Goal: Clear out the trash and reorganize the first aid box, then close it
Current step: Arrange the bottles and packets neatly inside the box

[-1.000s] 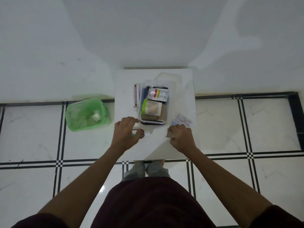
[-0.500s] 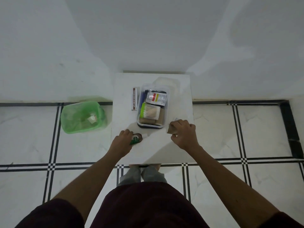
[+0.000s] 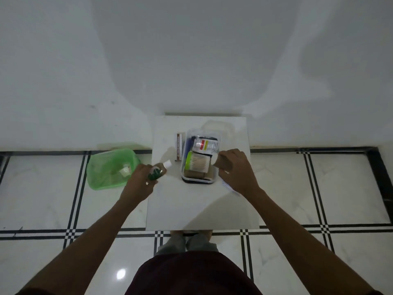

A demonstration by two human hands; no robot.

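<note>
at the left edge of the worktop (image 3: 200,205), the left hand (image 3: 141,180) reaches forward, its grip wrapped around a small green bottle (image 3: 158,171) tilted with its white cap toward the far right. the right hand (image 3: 237,171) hovers at the near right corner of the open box (image 3: 200,160), grip closed on a brown roll (image 3: 223,163). the box's long axis runs away from the person.

single head view, steep downward, over small table (image 3: 200,209), hands near.
</note>
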